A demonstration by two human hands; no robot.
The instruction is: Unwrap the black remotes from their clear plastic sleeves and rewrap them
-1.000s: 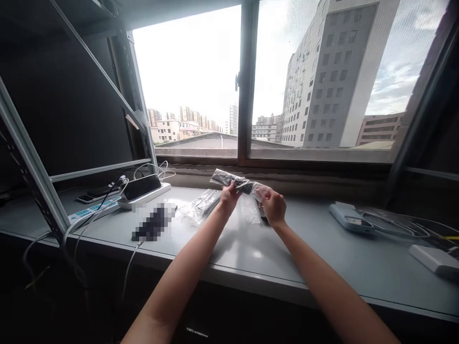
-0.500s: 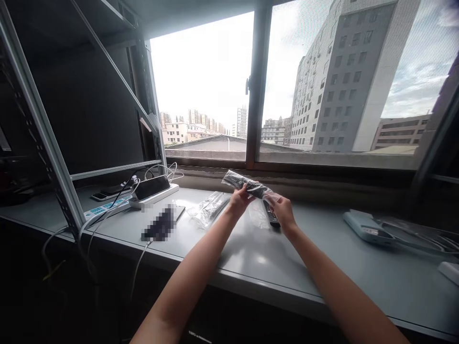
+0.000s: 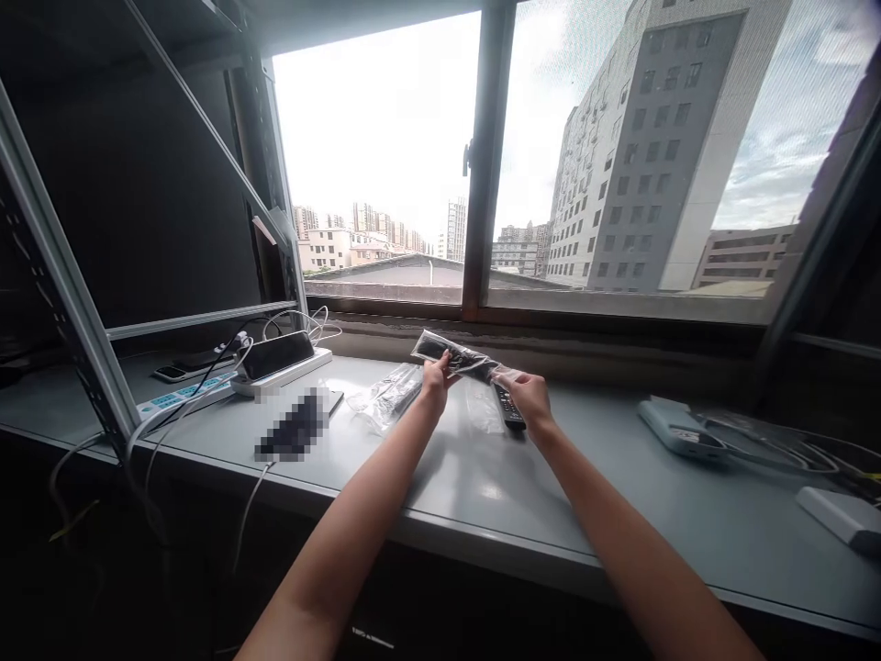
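Observation:
A clear plastic bag (image 3: 469,359) with a long black object inside is held slanted above the table, its left end higher. My left hand (image 3: 434,380) is closed around the bag's middle-left part, thumb on top. At the lower right end, my right hand (image 3: 531,397) pinches the plastic. The black object looks like a remote control, but glare and the plastic blur its details. Under my right hand lies a black remote control (image 3: 510,410) with buttons, partly hidden. Beside it is a flat piece of clear plastic (image 3: 484,410). Another clear bag (image 3: 386,397) rests left of my left hand.
On the left are a phone (image 3: 279,355), a power strip (image 3: 183,396) with cables, and a pixelated dark item (image 3: 295,427). A light blue device (image 3: 681,430) with cables and a white block (image 3: 840,517) lie to the right. A metal shelf post (image 3: 65,248) stands left; a window (image 3: 378,156) is behind.
My view has shifted slightly to the right. Both hands still hold the bag, which has turned a little, and more of the remote control on the table shows below my right hand.

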